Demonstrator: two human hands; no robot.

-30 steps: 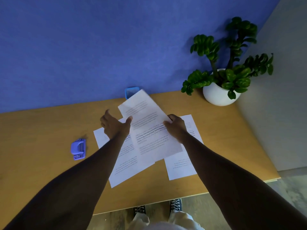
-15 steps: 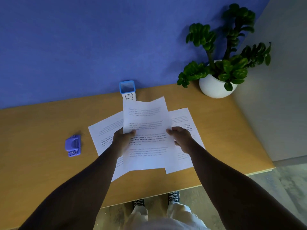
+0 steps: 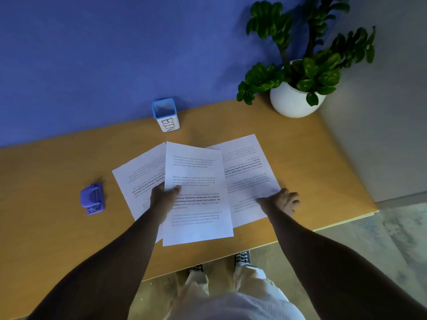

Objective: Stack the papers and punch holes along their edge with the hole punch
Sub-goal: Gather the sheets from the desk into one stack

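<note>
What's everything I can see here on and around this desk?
Papers: three, white with printed text, fanned out mid-desk; middle sheet on top, left sheet and right sheet partly under it.
Hole punch: one, purple-blue, on the desk left of the papers, apart from them.
Bin: one, white with a blue rim, lettered "BIN", at the desk's back edge by the wall.
Plant: one, green leaves in a round white pot, back right corner.
Desk: one, light wood.
Wall: blue, behind the desk.
Shoes: two, dark with white laces, on the floor below.
Left hand: holds the middle sheet's left edge.
Right hand: fingers spread, at the right sheet's right edge.
</note>
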